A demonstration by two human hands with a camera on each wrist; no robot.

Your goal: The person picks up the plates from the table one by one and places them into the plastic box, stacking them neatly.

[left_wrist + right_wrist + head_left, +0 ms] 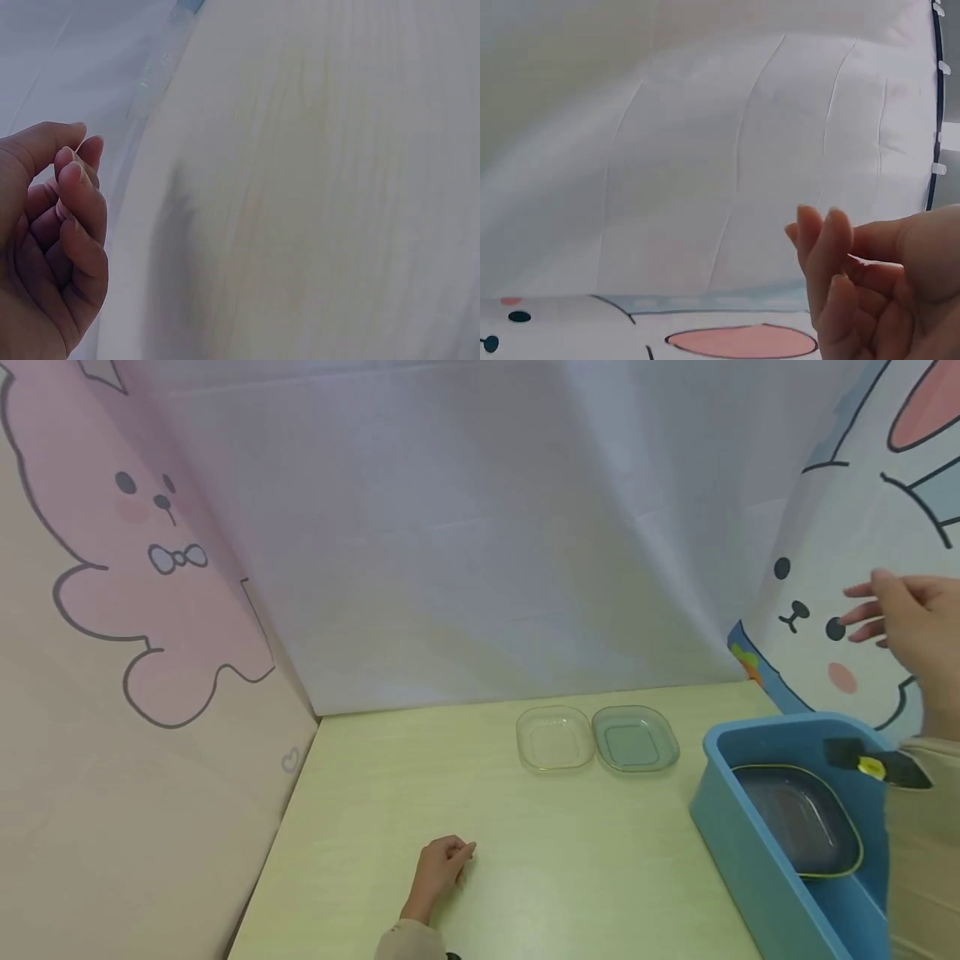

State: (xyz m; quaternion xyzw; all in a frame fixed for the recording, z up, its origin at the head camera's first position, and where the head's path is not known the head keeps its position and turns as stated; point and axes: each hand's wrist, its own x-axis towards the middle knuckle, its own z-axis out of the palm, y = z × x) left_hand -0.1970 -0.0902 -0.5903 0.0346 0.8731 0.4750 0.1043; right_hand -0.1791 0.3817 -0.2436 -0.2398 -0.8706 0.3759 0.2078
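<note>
My left hand (442, 870) is held low over the near middle of the table, its fingers loosely curled with nothing in them. The left wrist view shows that same hand (56, 232) beside the pale tabletop. Raised at the right, above the blue bin (750, 860), is my right hand (911, 622). Its fingers (829, 255) bend loosely in the right wrist view and hold nothing. Inside the bin lies a dark rounded-square dish (798, 818) with a yellowish rim. A clear glass dish (555, 739) and a greenish glass dish (635, 739) sit side by side at the table's back.
The pale yellow-green table (360, 802) meets a white curtain (450, 568) at its back edge. Cartoon-printed cloth hangs at both sides, a pink bear (161, 610) on the left and a white rabbit (810, 652) on the right. The bin's tall walls border the right side.
</note>
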